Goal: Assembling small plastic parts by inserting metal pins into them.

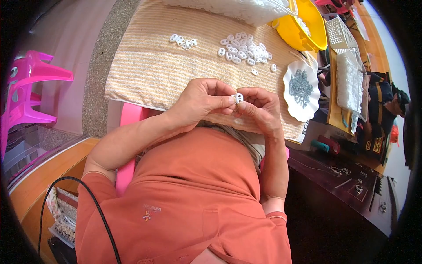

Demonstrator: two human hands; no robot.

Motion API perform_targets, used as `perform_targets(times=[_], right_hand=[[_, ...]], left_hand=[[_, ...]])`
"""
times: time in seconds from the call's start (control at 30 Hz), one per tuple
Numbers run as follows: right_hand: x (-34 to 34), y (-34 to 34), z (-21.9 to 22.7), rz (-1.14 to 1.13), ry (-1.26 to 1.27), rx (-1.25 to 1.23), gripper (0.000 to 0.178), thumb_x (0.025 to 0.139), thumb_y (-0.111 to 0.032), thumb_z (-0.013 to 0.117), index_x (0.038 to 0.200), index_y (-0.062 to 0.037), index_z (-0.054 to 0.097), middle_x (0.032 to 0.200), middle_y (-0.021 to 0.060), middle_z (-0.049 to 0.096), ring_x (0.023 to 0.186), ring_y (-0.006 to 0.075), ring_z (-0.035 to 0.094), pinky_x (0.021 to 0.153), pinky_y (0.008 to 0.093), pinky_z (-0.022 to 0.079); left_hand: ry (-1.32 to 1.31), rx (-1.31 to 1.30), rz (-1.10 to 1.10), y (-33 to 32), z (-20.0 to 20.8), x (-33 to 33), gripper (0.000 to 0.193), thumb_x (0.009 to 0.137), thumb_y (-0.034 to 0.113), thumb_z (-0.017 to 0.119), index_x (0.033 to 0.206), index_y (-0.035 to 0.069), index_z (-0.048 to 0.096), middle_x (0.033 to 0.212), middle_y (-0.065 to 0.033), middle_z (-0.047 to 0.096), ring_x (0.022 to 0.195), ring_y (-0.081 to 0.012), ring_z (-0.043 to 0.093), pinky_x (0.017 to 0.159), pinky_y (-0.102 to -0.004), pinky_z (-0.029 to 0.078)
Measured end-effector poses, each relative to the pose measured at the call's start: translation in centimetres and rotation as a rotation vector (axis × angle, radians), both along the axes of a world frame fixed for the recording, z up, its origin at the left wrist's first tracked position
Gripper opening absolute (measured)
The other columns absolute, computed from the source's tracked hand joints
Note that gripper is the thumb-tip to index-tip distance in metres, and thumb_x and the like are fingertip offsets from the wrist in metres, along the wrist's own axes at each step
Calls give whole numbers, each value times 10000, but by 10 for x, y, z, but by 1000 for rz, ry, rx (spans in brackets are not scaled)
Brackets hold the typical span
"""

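Note:
Between the fingertips of both hands, just above the near edge of the towel, is a small white oval plastic piece with two dark holes (239, 98). My left hand (210, 97) pinches it from the left with thumb and forefinger. From the right, my right hand (260, 107) holds it with thumb and bent fingers. Beyond the hands lies a loose pile of similar white oval pieces (246, 47). A smaller row of white pieces (183, 42) lies to its left. On the right, a white scalloped dish (292, 105) carries many small grey metallic parts (301, 86).
A striped beige towel (145, 57) covers the table. At the far side stand a clear bin of white pieces (237, 9) and a yellow basin (303, 31). Another person (382, 110) sits at the right, near a white container (350, 83). A pink stool (35, 88) stands left.

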State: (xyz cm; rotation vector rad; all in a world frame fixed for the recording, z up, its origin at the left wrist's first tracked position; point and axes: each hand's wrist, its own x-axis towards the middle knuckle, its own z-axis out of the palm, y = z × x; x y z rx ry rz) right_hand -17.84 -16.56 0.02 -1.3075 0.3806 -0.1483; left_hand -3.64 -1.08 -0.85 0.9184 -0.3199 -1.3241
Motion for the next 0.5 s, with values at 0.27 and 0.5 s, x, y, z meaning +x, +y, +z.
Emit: perform_targets(times=[0.27, 0.5], right_hand=[[-1, -1, -3, -5, -12, 44, 289, 836, -2, 696, 1113, 40, 626, 932, 111, 691, 759, 140, 658, 646, 252, 546], [0, 2, -1, -4, -26, 75, 291, 837, 4, 690, 1116, 52, 621, 938, 110, 690, 760, 141, 659, 649, 256, 550]], left_hand=[[60, -13, -11, 1, 1, 0, 159, 869, 40, 664, 1018, -7, 634, 909, -67, 661, 806, -116, 640, 731, -233, 556], [85, 9, -13, 2, 5, 1, 174, 862, 32, 671, 1026, -5, 628, 914, -70, 663, 816, -120, 646, 733, -233, 563]])
